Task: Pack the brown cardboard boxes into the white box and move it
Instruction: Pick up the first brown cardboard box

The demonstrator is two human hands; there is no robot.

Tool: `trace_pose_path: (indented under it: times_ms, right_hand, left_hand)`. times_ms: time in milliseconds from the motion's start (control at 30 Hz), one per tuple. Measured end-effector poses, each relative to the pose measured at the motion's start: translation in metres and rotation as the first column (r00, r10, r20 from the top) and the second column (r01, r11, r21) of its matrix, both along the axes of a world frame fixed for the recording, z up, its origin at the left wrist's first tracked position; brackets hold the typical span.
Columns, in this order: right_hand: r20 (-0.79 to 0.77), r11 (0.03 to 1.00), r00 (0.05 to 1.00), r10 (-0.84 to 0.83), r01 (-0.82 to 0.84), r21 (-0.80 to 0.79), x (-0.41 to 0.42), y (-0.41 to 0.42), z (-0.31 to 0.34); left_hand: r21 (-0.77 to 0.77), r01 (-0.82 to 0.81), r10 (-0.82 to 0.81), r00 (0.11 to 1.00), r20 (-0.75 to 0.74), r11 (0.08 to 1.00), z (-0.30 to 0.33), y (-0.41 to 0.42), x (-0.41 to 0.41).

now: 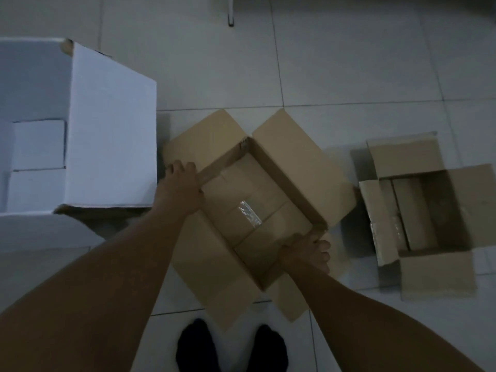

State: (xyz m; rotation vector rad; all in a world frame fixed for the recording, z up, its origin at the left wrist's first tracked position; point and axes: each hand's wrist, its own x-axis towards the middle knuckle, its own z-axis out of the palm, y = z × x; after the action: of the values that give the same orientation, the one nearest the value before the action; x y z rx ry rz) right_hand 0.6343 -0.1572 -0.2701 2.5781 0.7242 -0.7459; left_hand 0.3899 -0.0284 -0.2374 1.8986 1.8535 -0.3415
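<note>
Head view, looking straight down at a pale tiled floor point(349, 63) in dim light. Your left hand point(179, 186) lies with its fingers spread over the left rim and flap of the open brown cardboard box point(290, 157) at centre, thumb at the inner edge of the wall; your right hand point(306, 248) is closed around the box's near-right rim, fingers curled over the outside. This box sits turned at an angle to the tile lines, all four flaps folded outward, and its bottom shows sealed inner flaps crossed by a strip of clear tape point(249, 214). To the left, just beside it, stands the tall white box point(107, 130), open at the top, with smaller white cartons point(37, 146) visible inside. To the right, apart from the central box, a second brown box point(456, 272) lies open with its flaps spread and flat brown packages point(413, 210) standing on edge within. At the bottom edge, your two dark-socked feet point(230, 347) stand on the tiles, close to the near corner of the central box. A thin dark leg of some furniture point(230, 12) shows at the top edge.
</note>
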Motion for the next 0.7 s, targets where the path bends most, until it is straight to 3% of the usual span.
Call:
trace_pose_path:
  times_ms: [133,300,467,700]
  right_hand:
    - [-0.051,1.000,0.999,0.014,-0.015,-0.019,-0.004,0.001,-0.009]
    - [-0.171,0.996,0.983,0.069,-0.076,-0.036,-0.002,0.010,-0.010]
    - [-0.182,0.979,0.965,0.187,-0.199,-0.048,0.008,0.024,-0.014]
    - [-0.097,0.946,0.951,0.293,-0.274,0.171,0.021,0.056,-0.015]
  left_hand:
    - [-0.151,0.008,0.003,0.997,0.076,0.988,-0.020,0.004,0.000]
    - [-0.233,0.028,-0.017,0.999,0.050,0.972,-0.029,0.001,-0.001]
    - [-0.099,-0.038,0.043,0.998,0.052,0.994,-0.027,-0.004,-0.004]
    - [0.013,-0.096,0.096,0.995,-0.026,0.995,-0.032,0.002,-0.010]
